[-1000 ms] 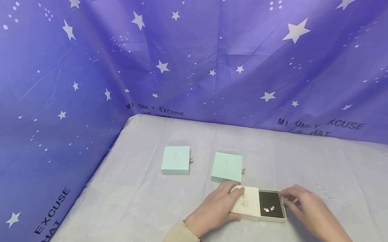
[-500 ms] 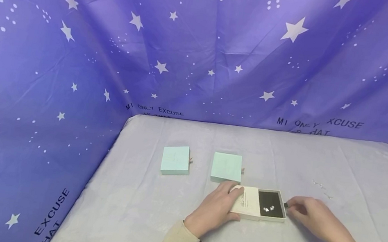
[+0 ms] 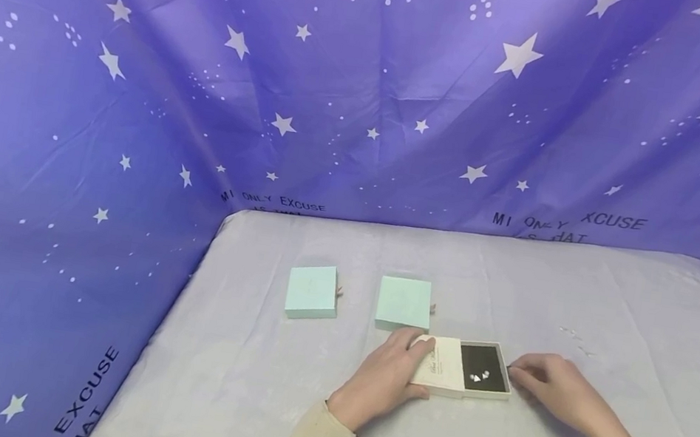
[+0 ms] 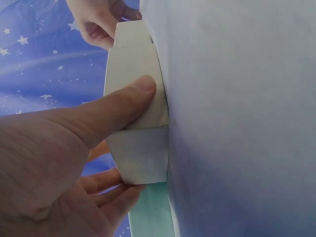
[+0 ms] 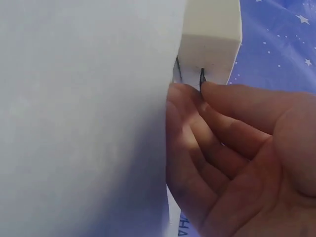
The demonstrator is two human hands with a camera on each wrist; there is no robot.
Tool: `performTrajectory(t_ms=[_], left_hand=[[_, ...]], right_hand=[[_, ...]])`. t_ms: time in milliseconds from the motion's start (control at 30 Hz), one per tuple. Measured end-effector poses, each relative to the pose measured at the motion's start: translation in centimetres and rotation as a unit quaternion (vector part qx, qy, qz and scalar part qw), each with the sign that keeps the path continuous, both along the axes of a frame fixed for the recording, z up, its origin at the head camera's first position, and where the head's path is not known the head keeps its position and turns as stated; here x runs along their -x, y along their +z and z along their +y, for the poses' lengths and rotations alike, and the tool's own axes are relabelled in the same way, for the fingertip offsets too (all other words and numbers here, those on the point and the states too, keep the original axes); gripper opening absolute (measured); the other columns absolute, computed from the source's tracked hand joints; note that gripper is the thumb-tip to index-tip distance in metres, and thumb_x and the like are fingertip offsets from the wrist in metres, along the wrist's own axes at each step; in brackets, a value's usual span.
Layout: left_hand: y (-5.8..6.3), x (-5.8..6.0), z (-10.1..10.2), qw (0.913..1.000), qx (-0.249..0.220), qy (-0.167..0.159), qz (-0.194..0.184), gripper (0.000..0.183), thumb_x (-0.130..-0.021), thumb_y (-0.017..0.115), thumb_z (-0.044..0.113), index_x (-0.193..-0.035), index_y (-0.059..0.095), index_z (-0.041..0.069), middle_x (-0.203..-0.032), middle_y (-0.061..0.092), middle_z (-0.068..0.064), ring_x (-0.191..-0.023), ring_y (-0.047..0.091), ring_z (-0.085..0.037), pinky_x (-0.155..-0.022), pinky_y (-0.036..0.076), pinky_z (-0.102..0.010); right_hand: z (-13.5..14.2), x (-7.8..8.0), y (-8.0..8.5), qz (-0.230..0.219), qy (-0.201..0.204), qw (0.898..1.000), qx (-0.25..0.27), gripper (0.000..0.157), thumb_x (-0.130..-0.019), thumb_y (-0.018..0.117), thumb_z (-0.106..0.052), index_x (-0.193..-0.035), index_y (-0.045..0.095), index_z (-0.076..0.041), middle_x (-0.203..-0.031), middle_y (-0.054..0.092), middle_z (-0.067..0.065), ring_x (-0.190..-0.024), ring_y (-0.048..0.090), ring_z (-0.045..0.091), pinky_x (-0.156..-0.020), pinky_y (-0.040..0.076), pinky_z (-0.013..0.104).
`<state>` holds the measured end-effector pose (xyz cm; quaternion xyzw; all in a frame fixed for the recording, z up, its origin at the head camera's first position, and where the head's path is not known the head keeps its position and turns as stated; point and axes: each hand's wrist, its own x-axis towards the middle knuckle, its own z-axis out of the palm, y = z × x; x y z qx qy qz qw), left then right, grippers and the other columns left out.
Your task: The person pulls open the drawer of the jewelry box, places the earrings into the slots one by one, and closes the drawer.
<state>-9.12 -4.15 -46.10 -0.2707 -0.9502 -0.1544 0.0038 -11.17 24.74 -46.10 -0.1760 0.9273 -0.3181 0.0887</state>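
Observation:
A cream jewelry box (image 3: 445,366) lies on the table with its drawer (image 3: 486,396) slid partly out to the right. On the drawer's black pad (image 3: 483,357) sit small silvery pieces of jewelry (image 3: 479,376), too small to make out fully. My left hand (image 3: 383,372) grips the box's outer sleeve. In the left wrist view its thumb presses the near side, with fingers around the back. Between thumb and fingertips, my right hand (image 3: 557,393) pinches a black ribbon pull tab (image 5: 202,79) on the drawer's end.
Two mint-green boxes (image 3: 313,292) with small tabs stand behind, the right one close to my left fingers. A few tiny silvery pieces (image 3: 578,340) lie on the pale cloth (image 3: 218,394) at the right. A purple starry curtain (image 3: 342,83) closes off the back and left.
My right hand has moved from the drawer's right edge to the black tab and now pinches it. The left hand keeps its grip on the sleeve. The head view has shifted slightly.

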Motion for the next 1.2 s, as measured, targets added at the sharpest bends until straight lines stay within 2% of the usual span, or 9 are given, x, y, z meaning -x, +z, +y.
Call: performTrajectory(t_ms=[67, 133, 333, 500, 733, 867, 967, 1200], left_hand=[[-0.03, -0.05, -0.09, 1.0000, 0.000, -0.001, 0.004, 0.077, -0.077, 0.078, 0.041, -0.142, 0.050, 0.012, -0.147, 0.048, -0.010, -0.138, 0.043, -0.019, -0.112, 0.039, -0.027], [-0.10, -0.06, -0.13, 1.0000, -0.001, -0.003, 0.009, 0.077, -0.077, 0.079, 0.041, -0.142, 0.050, 0.012, -0.146, 0.048, -0.010, -0.138, 0.044, -0.019, -0.112, 0.039, -0.027], [-0.33, -0.03, -0.18, 0.9998, -0.004, -0.008, 0.018, 0.077, -0.077, 0.079, 0.042, -0.142, 0.050, 0.011, -0.146, 0.048, -0.010, -0.137, 0.044, -0.019, -0.112, 0.038, -0.026], [-0.40, 0.00, -0.22, 0.9997, -0.004, -0.009, 0.022, 0.078, -0.076, 0.079, 0.042, -0.142, 0.050, 0.010, -0.146, 0.048, -0.010, -0.137, 0.044, -0.019, -0.113, 0.038, -0.026], [-0.37, -0.02, -0.24, 0.9998, -0.006, -0.009, 0.018, 0.078, -0.076, 0.078, 0.042, -0.142, 0.050, 0.011, -0.146, 0.048, -0.010, -0.137, 0.044, -0.019, -0.113, 0.037, -0.026], [-0.32, -0.05, -0.19, 0.9998, -0.006, -0.007, 0.017, 0.078, -0.076, 0.078, 0.042, -0.142, 0.050, 0.010, -0.146, 0.048, -0.010, -0.137, 0.044, -0.019, -0.113, 0.038, -0.027], [-0.22, -0.06, -0.20, 0.9999, -0.004, -0.004, 0.015, 0.078, -0.076, 0.078, 0.042, -0.142, 0.050, 0.010, -0.147, 0.048, -0.010, -0.137, 0.044, -0.020, -0.112, 0.039, -0.027], [-0.16, -0.09, -0.16, 0.9999, -0.003, -0.004, 0.012, 0.078, -0.076, 0.078, 0.042, -0.142, 0.050, 0.010, -0.146, 0.048, -0.010, -0.137, 0.044, -0.020, -0.112, 0.040, -0.028]], right_hand=[[-0.10, 0.01, -0.04, -0.016, -0.002, 1.000, 0.004, 0.013, -0.096, 0.063, -0.015, -0.096, 0.074, -0.008, -0.074, 0.066, -0.010, -0.068, 0.058, 0.001, -0.074, 0.054, 0.033], [-0.17, 0.05, -0.06, -0.031, -0.005, 0.999, 0.008, 0.015, -0.095, 0.063, -0.016, -0.098, 0.074, -0.005, -0.076, 0.069, -0.009, -0.068, 0.060, 0.000, -0.076, 0.055, 0.034], [-0.28, 0.21, -0.04, -0.082, -0.017, 0.996, 0.042, 0.019, -0.095, 0.063, -0.013, -0.102, 0.072, 0.003, -0.083, 0.076, 0.002, -0.066, 0.067, 0.007, -0.077, 0.057, 0.033], [-0.21, 0.20, -0.23, -0.100, -0.019, 0.992, 0.080, 0.021, -0.095, 0.063, -0.011, -0.102, 0.071, 0.007, -0.087, 0.076, 0.011, -0.069, 0.071, 0.010, -0.078, 0.058, 0.029], [-0.37, 0.17, -0.49, -0.077, -0.053, 0.993, 0.076, 0.021, -0.091, 0.068, -0.013, -0.101, 0.073, 0.005, -0.089, 0.077, 0.011, -0.075, 0.068, 0.004, -0.075, 0.052, 0.018], [-0.52, 0.04, -0.50, -0.077, -0.058, 0.992, 0.086, 0.020, -0.090, 0.069, -0.011, -0.101, 0.073, 0.006, -0.089, 0.076, 0.013, -0.075, 0.068, 0.003, -0.074, 0.049, 0.014], [-0.61, 0.03, -0.45, -0.066, -0.064, 0.993, 0.072, 0.020, -0.090, 0.069, -0.013, -0.101, 0.074, 0.003, -0.091, 0.077, 0.012, -0.080, 0.069, 0.006, -0.077, 0.048, 0.015], [-0.90, 0.01, -0.43, -0.052, -0.070, 0.995, 0.054, 0.018, -0.090, 0.069, -0.012, -0.100, 0.075, 0.002, -0.093, 0.076, 0.014, -0.089, 0.071, 0.024, -0.082, 0.051, 0.031]])
